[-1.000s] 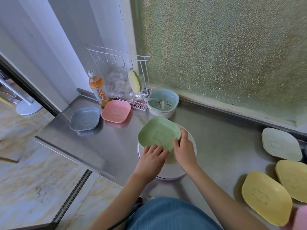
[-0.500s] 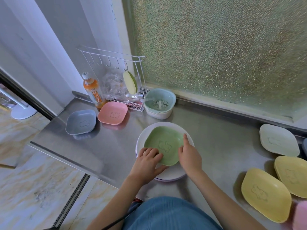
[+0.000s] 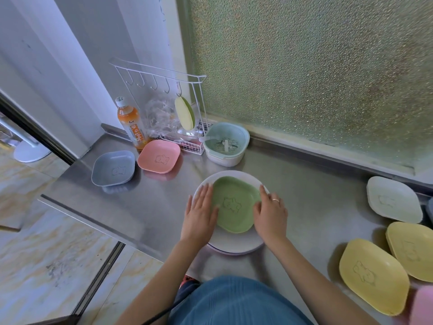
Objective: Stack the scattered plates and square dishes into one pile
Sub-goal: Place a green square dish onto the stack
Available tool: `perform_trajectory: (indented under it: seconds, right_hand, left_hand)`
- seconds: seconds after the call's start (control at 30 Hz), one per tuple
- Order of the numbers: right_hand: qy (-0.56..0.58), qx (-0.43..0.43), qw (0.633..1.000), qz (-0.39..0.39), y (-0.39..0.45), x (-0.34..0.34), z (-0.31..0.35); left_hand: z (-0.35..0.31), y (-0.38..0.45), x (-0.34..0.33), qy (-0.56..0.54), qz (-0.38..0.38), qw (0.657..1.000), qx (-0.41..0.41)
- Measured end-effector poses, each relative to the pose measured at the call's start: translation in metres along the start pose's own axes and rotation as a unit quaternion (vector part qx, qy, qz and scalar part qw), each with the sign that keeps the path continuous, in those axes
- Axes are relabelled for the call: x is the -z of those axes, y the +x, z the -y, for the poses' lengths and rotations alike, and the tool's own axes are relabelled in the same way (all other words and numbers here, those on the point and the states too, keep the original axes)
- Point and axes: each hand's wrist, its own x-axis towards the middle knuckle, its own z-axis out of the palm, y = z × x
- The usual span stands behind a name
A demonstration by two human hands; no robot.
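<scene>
A green square dish (image 3: 235, 205) lies flat on a round white plate (image 3: 236, 246) in the middle of the steel counter. My left hand (image 3: 200, 215) rests with straight fingers against the dish's left edge. My right hand (image 3: 270, 213) lies against its right edge, fingers loosely bent. A grey-blue dish (image 3: 113, 168) and a pink dish (image 3: 159, 159) sit at the back left. At the right lie a pale grey dish (image 3: 393, 199) and two yellow dishes (image 3: 372, 276) (image 3: 412, 253).
An orange drink bottle (image 3: 131, 124), a white wire rack (image 3: 178, 113) and a pale green strainer bowl (image 3: 226, 143) stand along the back by the frosted window. The counter's front edge (image 3: 98, 222) drops to a tiled floor. A pink object (image 3: 423, 306) shows at the bottom right corner.
The green dish came down from a tilt onto the white plate and now lies flat. Both hands slid from its near edge to its left and right sides.
</scene>
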Motion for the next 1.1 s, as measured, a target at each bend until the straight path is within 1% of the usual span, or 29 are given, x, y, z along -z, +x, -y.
perform_trajectory:
  seconds: [0.07,0.1,0.2,0.27,0.3,0.43,0.57,0.8,1.1]
  right_hand:
    - [0.023,-0.012,1.000,-0.013,0.010,0.002,-0.007]
    - [0.037,-0.015,0.999,-0.001,0.017,0.002,-0.012]
    - [0.075,0.004,0.994,0.077,0.037,-0.001,-0.021]
    - [0.099,0.002,0.989,0.110,0.043,-0.002,-0.022]
    - [0.105,-0.006,0.988,0.110,0.045,-0.002,-0.020]
    - [0.105,-0.025,0.990,0.093,0.047,-0.005,-0.016]
    - [0.109,-0.036,0.989,0.094,0.054,-0.005,-0.016]
    - [0.117,-0.041,0.987,0.098,0.057,0.002,-0.013]
    - [0.128,-0.043,0.986,0.102,0.056,0.003,-0.013]
  left_hand:
    - [0.006,0.017,0.004,-0.055,-0.010,0.997,0.062]
    - [0.011,0.027,0.007,-0.088,0.001,0.992,0.090]
    - [0.018,0.048,0.015,-0.177,0.059,0.970,0.155]
    - [0.018,0.054,0.017,-0.188,0.069,0.963,0.179]
    - [0.017,0.055,0.017,-0.198,0.065,0.960,0.188]
    - [0.017,0.060,0.016,-0.240,0.058,0.946,0.211]
    - [0.021,0.066,0.019,-0.256,0.056,0.939,0.223]
    - [0.021,0.072,0.019,-0.266,0.047,0.928,0.256]
    - [0.023,0.070,0.018,-0.284,0.060,0.920,0.263]
